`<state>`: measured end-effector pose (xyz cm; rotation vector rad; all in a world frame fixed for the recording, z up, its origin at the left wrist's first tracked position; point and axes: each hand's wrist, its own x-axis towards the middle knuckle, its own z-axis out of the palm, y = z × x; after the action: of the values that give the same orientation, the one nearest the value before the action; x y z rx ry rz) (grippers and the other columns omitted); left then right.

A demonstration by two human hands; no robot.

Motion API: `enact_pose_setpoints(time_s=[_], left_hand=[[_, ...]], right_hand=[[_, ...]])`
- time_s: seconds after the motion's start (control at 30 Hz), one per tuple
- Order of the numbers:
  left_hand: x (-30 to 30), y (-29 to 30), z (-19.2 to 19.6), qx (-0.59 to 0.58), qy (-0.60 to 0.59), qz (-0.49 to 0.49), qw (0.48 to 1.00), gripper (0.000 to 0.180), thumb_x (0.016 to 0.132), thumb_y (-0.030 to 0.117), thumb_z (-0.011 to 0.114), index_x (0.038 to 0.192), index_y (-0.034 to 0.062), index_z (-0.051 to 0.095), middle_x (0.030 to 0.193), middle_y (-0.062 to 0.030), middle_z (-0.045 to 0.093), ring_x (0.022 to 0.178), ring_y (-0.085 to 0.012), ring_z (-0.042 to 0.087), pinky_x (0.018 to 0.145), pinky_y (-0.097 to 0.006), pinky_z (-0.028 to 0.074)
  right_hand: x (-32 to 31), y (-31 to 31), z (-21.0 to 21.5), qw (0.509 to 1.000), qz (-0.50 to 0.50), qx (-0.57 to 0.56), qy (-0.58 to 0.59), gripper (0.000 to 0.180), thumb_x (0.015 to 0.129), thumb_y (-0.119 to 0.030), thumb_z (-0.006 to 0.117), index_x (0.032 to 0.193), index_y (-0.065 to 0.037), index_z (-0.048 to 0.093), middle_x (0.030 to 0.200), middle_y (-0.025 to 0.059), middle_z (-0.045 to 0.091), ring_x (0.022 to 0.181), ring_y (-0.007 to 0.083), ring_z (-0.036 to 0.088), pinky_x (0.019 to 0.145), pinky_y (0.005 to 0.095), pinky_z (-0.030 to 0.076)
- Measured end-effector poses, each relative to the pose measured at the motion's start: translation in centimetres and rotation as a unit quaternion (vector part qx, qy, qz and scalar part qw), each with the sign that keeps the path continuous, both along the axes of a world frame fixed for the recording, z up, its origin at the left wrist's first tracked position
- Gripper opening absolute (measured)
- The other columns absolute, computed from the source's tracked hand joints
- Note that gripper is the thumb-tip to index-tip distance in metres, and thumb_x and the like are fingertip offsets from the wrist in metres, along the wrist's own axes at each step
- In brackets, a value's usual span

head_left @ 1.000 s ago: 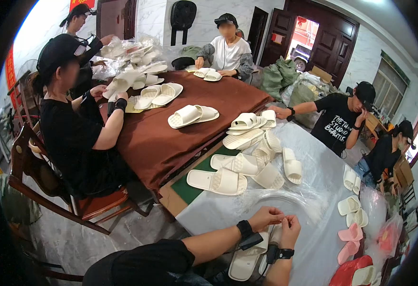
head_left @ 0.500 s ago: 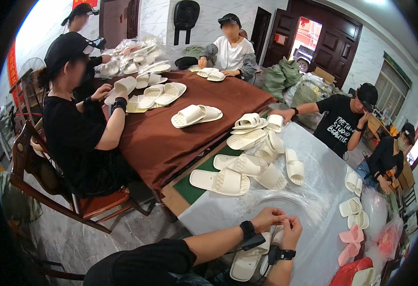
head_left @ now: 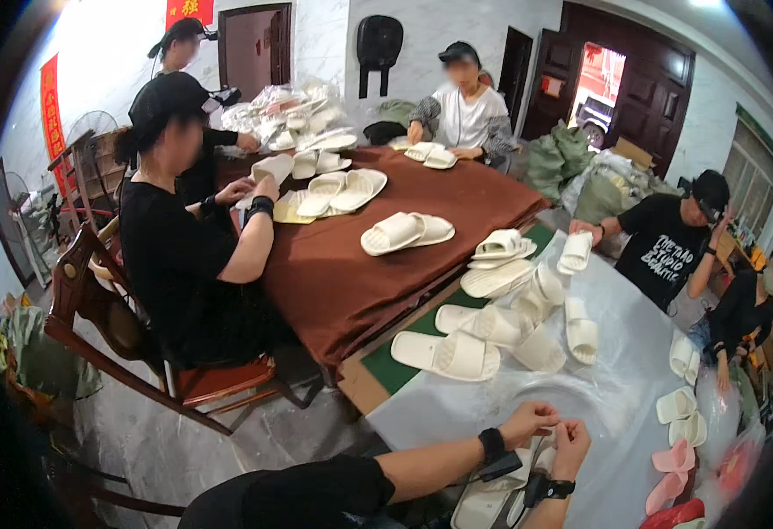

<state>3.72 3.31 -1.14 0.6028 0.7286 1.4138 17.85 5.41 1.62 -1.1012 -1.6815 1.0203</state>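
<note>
Close together over the near edge of the grey-covered table, my left hand and my right hand both have their fingers pinched. Whatever is between the fingertips is too small to make out. A pair of cream slippers lies under my hands and wrists: one slipper shows its sole and strap, while the other is mostly hidden by my right hand and wrist. Beyond my hands several loose cream slippers lie in a cluster, and a single slipper sits just right of them.
Plastic film covers the near table; a brown cloth covers the far one. Along the right edge lie cream slippers and pink slippers. Co-workers handle slippers around the tables. A wooden chair stands at left.
The whole view has shifted, so the scene sits lower and further right. The co-worker at right has drawn a slipper away from the cluster. My hands keep much the same pinched pose.
</note>
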Motion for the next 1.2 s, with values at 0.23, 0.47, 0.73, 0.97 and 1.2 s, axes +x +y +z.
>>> enact_pose_setpoints(time_s=[0.23,0.47,0.73,0.97,1.2], left_hand=[[-1.0,-1.4,-0.4,-0.027,0.086,0.024,0.996,0.009,0.084,0.016,0.069,0.081,0.0089,0.066,0.075,0.0042,0.060,0.069,-0.0059,0.050,0.061,-0.022,0.040],[-0.7,0.0,1.3,-0.014,0.069,0.050,0.996,0.010,0.085,0.017,0.068,0.084,0.0071,0.066,0.077,0.0024,0.062,0.069,-0.0069,0.049,0.064,-0.023,0.040],[-0.2,0.6,-0.9,0.088,0.149,0.112,0.979,0.018,0.087,0.020,0.065,0.090,0.0026,0.065,0.081,0.0001,0.063,0.070,-0.0089,0.052,0.064,-0.026,0.044],[-2.5,-2.5,1.0,0.132,0.368,0.171,0.904,0.017,0.079,0.017,0.065,0.085,0.0017,0.066,0.075,-0.0130,0.066,0.067,-0.0225,0.062,0.064,-0.034,0.048],[-2.4,-4.5,4.6,0.148,0.360,0.247,0.888,0.015,0.077,0.014,0.068,0.082,-0.0002,0.065,0.073,-0.0130,0.065,0.067,-0.0234,0.062,0.064,-0.033,0.048]], right_hand=[[0.3,-4.2,12.6,0.944,0.051,0.255,-0.201,0.062,0.079,-0.015,0.068,0.136,-0.003,0.044,0.135,0.0185,0.047,0.128,0.0353,0.040,0.104,0.0413,0.033],[12.9,-7.5,30.4,0.928,-0.167,0.212,-0.256,0.066,0.080,-0.001,0.053,0.141,-0.002,0.029,0.145,0.0137,0.034,0.132,0.0226,0.033,0.110,0.0344,0.024],[3.3,-13.8,23.6,0.835,0.342,0.224,-0.369,0.042,0.074,-0.018,0.074,0.113,-0.006,0.065,0.105,0.0111,0.067,0.100,0.0288,0.061,0.092,0.0368,0.045],[3.9,-13.5,4.9,0.858,0.228,0.196,-0.416,0.043,0.072,-0.017,0.075,0.113,-0.009,0.065,0.120,0.0243,0.051,0.114,0.0413,0.047,0.097,0.0452,0.039],[1.1,-11.3,2.9,0.885,0.150,0.174,-0.405,0.037,0.073,-0.020,0.071,0.106,-0.002,0.065,0.109,0.0265,0.048,0.108,0.0427,0.041,0.093,0.0509,0.034]])
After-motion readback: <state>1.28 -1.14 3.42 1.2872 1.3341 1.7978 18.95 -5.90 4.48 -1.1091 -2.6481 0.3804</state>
